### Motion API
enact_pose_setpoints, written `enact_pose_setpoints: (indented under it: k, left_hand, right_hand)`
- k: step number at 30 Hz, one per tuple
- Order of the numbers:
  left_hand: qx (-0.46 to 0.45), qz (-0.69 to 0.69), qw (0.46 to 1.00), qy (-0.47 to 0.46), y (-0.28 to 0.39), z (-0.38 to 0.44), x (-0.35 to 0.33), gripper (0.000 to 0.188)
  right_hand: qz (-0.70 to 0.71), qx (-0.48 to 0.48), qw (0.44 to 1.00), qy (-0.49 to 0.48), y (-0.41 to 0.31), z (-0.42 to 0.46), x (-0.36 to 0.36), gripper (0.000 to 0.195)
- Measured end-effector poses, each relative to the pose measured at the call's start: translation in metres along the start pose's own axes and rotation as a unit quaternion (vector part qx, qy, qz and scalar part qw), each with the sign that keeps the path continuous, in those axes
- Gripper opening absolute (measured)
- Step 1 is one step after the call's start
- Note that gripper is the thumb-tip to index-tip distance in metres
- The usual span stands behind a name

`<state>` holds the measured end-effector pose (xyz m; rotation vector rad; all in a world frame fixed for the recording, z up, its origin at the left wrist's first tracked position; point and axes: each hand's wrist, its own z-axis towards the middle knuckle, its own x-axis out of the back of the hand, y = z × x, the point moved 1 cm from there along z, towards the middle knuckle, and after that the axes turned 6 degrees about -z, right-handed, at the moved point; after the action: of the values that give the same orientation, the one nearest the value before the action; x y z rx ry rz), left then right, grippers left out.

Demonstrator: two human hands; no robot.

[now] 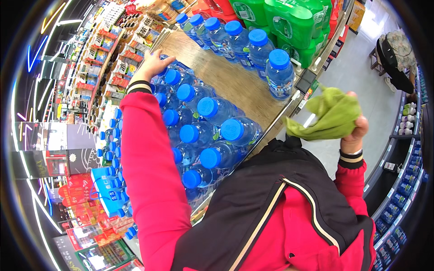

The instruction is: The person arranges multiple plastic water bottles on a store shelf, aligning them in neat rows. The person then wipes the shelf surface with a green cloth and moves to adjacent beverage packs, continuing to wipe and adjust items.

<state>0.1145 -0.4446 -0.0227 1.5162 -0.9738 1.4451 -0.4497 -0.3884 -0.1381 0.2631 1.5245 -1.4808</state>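
Observation:
My left hand [155, 64] reaches to the far end of a shelf, over a block of clear water bottles [217, 105] with blue caps. Its thumb and fingers are spread at the rearmost bottles; whether they grip one is hidden. My right hand [357, 128] holds a crumpled green cloth [330, 113] out over the aisle, beyond the shelf's front edge. Between the bottle block and a single row of similar bottles [241, 44] lies a bare strip of wood-look shelf board [234, 79].
Green shrink-wrapped multipacks [288, 25] stand behind the bottle row. Packaged goods [98, 64] fill shelves on the left. A price-tag rail [307, 89] edges the shelf. Across the grey floor [356, 67] are curved shelves [390, 189] of bottles and a person [395, 56] in patterned clothing.

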Motion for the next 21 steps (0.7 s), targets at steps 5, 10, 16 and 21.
enact_pose_setpoints:
  k: [5, 10, 16, 21]
  left_hand:
    - [-0.26, -0.123, 0.952, 0.106, 0.112, -0.054, 0.064, 0.052]
    - [-0.514, -0.1, 0.852, 0.002, 0.236, -0.119, 0.042, 0.05]
    - [-0.495, -0.057, 0.864, -0.069, 0.262, -0.117, 0.007, 0.043]
    - [-0.468, -0.092, 0.872, -0.109, 0.242, -0.129, 0.017, 0.037]
  right_hand:
    - [0.066, 0.036, 0.991, 0.106, -0.012, -0.028, 0.057, 0.077]
    - [0.139, -0.013, 0.989, 0.058, 0.005, -0.012, 0.063, 0.069]
    - [0.073, -0.01, 0.996, 0.052, 0.011, 0.006, 0.049, 0.065]
    - [0.049, -0.007, 0.994, 0.094, 0.004, 0.005, 0.056, 0.063]
